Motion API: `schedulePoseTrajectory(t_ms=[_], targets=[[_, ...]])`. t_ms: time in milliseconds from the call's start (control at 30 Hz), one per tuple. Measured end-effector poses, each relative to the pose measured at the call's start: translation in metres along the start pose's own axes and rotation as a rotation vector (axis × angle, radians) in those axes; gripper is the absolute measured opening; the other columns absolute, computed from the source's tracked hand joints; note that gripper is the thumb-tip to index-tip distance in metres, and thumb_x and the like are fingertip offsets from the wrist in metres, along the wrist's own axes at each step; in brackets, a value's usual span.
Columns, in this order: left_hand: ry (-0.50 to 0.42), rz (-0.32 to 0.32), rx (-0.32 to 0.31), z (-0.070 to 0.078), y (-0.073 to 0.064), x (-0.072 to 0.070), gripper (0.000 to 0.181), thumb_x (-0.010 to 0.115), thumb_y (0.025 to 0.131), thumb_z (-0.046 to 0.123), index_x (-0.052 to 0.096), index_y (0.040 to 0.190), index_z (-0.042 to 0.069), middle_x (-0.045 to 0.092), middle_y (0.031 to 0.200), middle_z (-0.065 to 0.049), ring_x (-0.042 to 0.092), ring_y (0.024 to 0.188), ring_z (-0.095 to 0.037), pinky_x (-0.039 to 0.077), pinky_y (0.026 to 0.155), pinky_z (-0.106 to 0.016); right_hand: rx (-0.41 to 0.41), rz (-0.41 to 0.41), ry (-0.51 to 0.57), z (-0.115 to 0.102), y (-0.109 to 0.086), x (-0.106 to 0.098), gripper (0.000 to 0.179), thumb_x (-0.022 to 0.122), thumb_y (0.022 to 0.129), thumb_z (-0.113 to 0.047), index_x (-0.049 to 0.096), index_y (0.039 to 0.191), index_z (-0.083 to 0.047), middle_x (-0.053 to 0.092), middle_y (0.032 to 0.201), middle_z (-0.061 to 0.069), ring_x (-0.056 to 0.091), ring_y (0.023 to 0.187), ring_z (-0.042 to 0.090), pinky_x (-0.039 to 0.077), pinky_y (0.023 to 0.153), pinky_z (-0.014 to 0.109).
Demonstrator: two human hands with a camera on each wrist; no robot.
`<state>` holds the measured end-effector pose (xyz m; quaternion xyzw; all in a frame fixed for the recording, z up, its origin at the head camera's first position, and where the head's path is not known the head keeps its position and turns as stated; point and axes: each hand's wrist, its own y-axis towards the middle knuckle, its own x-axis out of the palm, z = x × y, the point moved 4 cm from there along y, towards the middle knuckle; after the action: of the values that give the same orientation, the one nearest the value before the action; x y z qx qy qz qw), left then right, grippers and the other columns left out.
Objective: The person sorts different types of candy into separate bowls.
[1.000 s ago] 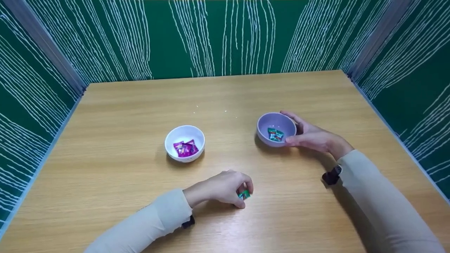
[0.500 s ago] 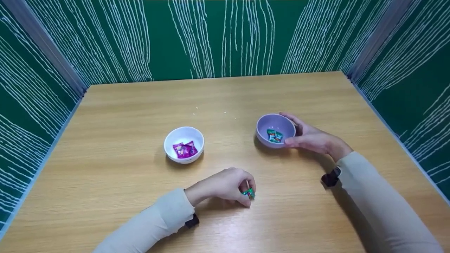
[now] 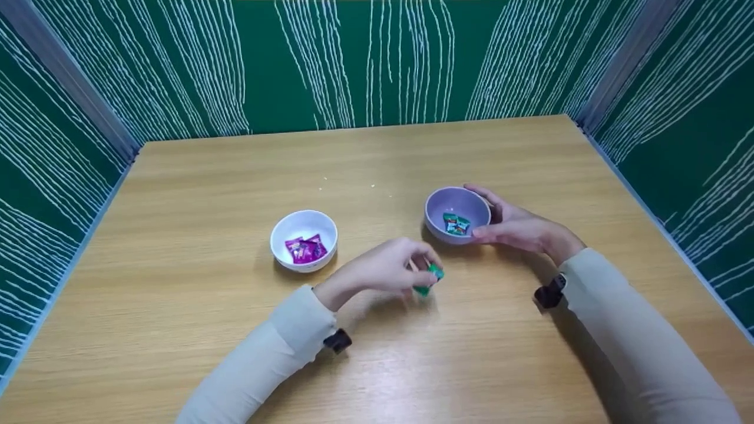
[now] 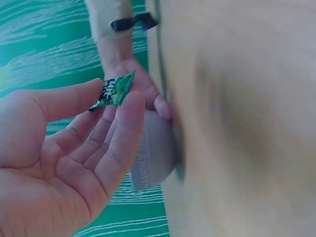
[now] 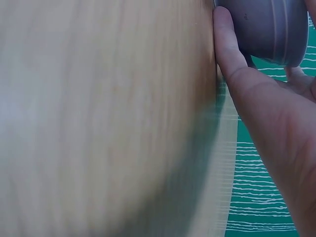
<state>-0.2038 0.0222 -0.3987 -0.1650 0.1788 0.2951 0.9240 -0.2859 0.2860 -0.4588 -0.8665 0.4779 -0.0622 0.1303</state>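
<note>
My left hand (image 3: 386, 266) pinches a green-wrapped candy (image 4: 114, 91) between thumb and fingertips, above the table and in front of the purple bowl (image 3: 443, 200). With thumb and fingers spread around its right side, my right hand (image 3: 521, 228) holds that bowl, which stands upright on the table. Inside it lie green-wrapped candies (image 3: 456, 224). Part of the bowl's outer wall (image 5: 269, 29) shows beside the thumb in the right wrist view. To the left stands a white bowl (image 3: 303, 221) with magenta-wrapped candies (image 3: 306, 249) in it.
The wooden table (image 3: 147, 282) carries a few tiny white specks (image 3: 373, 186) near its middle. Green walls (image 3: 271, 70) with white streaks rise behind it and along both sides. Dark wrist devices (image 3: 337, 341) sit on both sleeves.
My left hand has lifted the green-wrapped candy off the table and moved it forward and slightly right, toward the purple bowl. The right hand stays at the bowl.
</note>
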Motion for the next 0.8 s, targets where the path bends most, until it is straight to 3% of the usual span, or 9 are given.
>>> schedulePoseTrajectory(t_ms=[200, 367, 567, 700, 800], targets=[[-0.056, 0.065, 0.037, 0.015, 0.016, -0.014, 0.02, 0.069, 0.097, 0.01, 0.067, 0.117, 0.007, 0.066, 0.102, -0.007, 0.067, 0.084, -0.018, 0.061, 0.075, -0.036, -0.007, 0.012, -0.029, 0.003, -0.002, 0.0, 0.091, 0.067, 0.098, -0.008, 0.009, 0.162, -0.036, 0.012, 0.159, 0.01, 0.017, 0.144, 0.037, 0.046, 0.106, 0.036], [-0.096, 0.132, 0.088, 0.03, 0.032, -0.025, 0.02, 0.068, 0.096, 0.005, 0.065, 0.116, 0.004, 0.064, 0.102, -0.009, 0.065, 0.09, -0.02, 0.061, 0.075, -0.038, 0.009, -0.009, 0.016, 0.002, -0.002, 0.003, 0.09, 0.064, 0.099, -0.006, 0.009, 0.162, -0.04, 0.006, 0.16, 0.008, 0.016, 0.144, 0.038, 0.046, 0.107, 0.037], [-0.115, 0.212, 0.1, 0.047, 0.049, -0.037, 0.018, 0.072, 0.094, 0.004, 0.067, 0.112, 0.006, 0.062, 0.102, -0.008, 0.059, 0.098, -0.022, 0.061, 0.073, -0.035, 0.002, -0.041, 0.039, -0.002, 0.0, 0.003, 0.09, 0.062, 0.1, -0.003, 0.006, 0.162, -0.037, 0.002, 0.161, 0.008, 0.023, 0.143, 0.038, 0.046, 0.106, 0.037], [-0.127, 0.245, 0.058, 0.053, 0.062, -0.044, 0.02, 0.074, 0.093, 0.007, 0.068, 0.112, 0.006, 0.063, 0.104, -0.008, 0.061, 0.096, -0.02, 0.061, 0.073, -0.033, 0.015, -0.032, 0.014, -0.001, -0.001, 0.002, 0.093, 0.063, 0.099, -0.005, 0.002, 0.162, -0.035, 0.001, 0.163, 0.007, 0.023, 0.144, 0.037, 0.046, 0.107, 0.038], [-0.143, 0.269, -0.008, 0.051, 0.073, -0.048, 0.022, 0.074, 0.094, 0.009, 0.068, 0.115, 0.007, 0.063, 0.105, -0.009, 0.063, 0.095, -0.02, 0.061, 0.071, -0.031, 0.021, -0.023, -0.005, 0.0, -0.002, 0.0, 0.094, 0.064, 0.099, -0.007, 0.001, 0.162, -0.036, 0.001, 0.164, 0.006, 0.019, 0.146, 0.036, 0.045, 0.108, 0.037]])
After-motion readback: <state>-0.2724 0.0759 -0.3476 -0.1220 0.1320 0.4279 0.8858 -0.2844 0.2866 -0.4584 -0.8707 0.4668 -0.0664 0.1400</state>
